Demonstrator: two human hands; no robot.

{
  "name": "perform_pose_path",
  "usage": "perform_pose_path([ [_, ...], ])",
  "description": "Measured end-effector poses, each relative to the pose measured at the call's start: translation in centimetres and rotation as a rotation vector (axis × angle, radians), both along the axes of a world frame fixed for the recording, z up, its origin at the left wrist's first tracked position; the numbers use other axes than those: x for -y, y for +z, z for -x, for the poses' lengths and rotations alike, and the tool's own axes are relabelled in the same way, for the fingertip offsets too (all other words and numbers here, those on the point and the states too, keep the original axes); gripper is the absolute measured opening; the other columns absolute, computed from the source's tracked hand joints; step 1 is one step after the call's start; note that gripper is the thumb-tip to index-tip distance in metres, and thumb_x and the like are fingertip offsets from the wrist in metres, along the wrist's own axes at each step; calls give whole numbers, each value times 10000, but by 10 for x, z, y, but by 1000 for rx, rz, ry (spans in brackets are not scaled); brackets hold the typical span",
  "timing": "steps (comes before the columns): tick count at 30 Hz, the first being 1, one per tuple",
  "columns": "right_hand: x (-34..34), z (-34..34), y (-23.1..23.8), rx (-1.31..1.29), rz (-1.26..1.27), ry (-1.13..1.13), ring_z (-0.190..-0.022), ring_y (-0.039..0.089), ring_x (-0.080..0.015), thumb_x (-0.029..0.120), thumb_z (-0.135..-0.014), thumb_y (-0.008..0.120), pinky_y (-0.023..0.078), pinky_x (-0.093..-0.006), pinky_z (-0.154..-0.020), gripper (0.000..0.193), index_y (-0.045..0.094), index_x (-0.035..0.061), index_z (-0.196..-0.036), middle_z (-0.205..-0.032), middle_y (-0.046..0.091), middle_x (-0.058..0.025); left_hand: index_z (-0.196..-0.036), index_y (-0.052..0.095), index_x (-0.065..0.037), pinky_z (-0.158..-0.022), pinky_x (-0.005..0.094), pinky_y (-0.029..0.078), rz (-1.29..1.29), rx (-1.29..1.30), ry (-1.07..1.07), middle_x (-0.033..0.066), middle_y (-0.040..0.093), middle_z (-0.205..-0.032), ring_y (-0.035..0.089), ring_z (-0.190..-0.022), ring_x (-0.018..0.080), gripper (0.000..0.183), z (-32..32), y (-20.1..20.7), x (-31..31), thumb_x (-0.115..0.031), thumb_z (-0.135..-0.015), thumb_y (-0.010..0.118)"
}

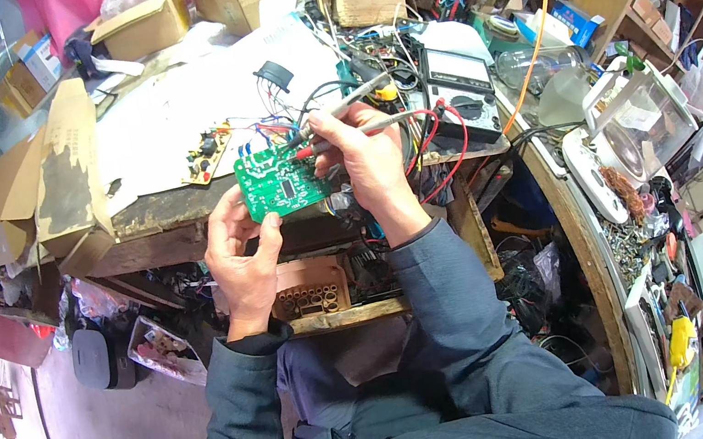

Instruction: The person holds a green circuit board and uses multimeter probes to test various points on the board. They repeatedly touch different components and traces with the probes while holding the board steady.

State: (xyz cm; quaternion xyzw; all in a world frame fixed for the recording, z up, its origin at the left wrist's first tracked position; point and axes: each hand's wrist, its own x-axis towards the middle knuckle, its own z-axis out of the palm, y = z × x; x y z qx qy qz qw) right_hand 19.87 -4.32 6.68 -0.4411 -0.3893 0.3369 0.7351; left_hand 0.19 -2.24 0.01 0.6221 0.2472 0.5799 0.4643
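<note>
My left hand (pixel 244 258) grips a green circuit board (pixel 272 197) by its lower left edge, thumb on top. The board is tilted up over the bench's front edge, with its soldered side and a black chip facing me. Two multimeter probes (pixel 353 132), one red-tipped and one dark-tipped, are held together in my right hand (pixel 364 152). Their tips are at the board's upper right part; whether they touch it I cannot tell. Red leads run from the probes toward a multimeter (pixel 463 94) on the right. Behind the board lies a smaller board with components (pixel 207 154).
A black round part with wires (pixel 273 75) lies on white paper (pixel 158 121). Cardboard boxes (pixel 68 178) stand at the left. Below the bench, an open drawer (pixel 345 317) holds a tray of small tubes. A clear jug (pixel 644 124) and clutter fill the right side.
</note>
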Motion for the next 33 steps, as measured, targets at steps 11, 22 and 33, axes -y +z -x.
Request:
perform_pose_path([
  [11, -2, 2, -2, -219, -57, 17, -594, 681, -153, 142, -976, 743, 571, -281, -507, 179, 669, -13, -1026, -846, 706, -96, -1353, 548, 64, -813, 363, 682, 308, 309, -256, 178, 708, -1196, 785, -914, 285, 354, 6, 8, -6, -17, -1017, 623],
  [22, 2, -1, -2, -175, -101, 44, -677, 750, -208, 152, -983, 742, 560, -288, -502, 194, 652, -18, -1005, -845, 707, -112, -1228, 595, 35, -807, 356, 674, 320, 494, -196, 173, 764, -1046, 790, -877, 260, 216, 11, 0, -15, -25, -1025, 637],
  [33, 1, 4, -4, -31, -39, 41, -709, 755, -192, 152, -989, 734, 540, -247, -513, 180, 687, -10, -1053, -849, 700, -69, -1226, 616, 44, -775, 343, 682, 306, 445, -156, 161, 758, -1059, 792, -870, 262, 219, 11, 0, -17, -40, -1026, 649],
])
